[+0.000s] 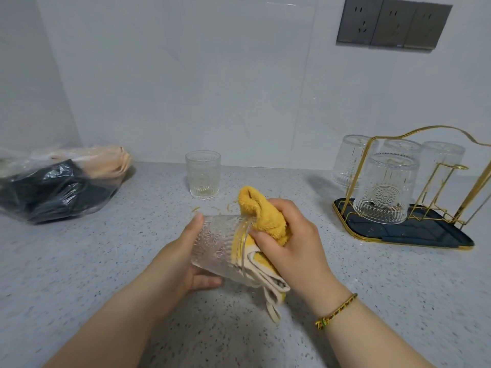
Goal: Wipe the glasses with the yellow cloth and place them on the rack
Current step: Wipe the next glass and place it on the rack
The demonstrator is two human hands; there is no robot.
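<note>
My left hand [183,257] grips a clear patterned glass [218,245] lying on its side above the counter, mouth to the right. My right hand [289,243] holds the bunched yellow cloth [261,211] at the mouth of the glass, and part of the cloth lies inside it. A cream edge of the cloth hangs below the glass. Another glass [203,174] stands upright on the counter behind my hands. The gold wire rack [414,224] with its dark tray stands at the right and holds several upside-down glasses [385,187].
A clear plastic bag [53,184] with dark and beige items lies at the back left of the speckled counter [79,261]. A tiled wall with grey sockets [393,22] runs behind. One gold peg [457,167] at the rack's right stands bare.
</note>
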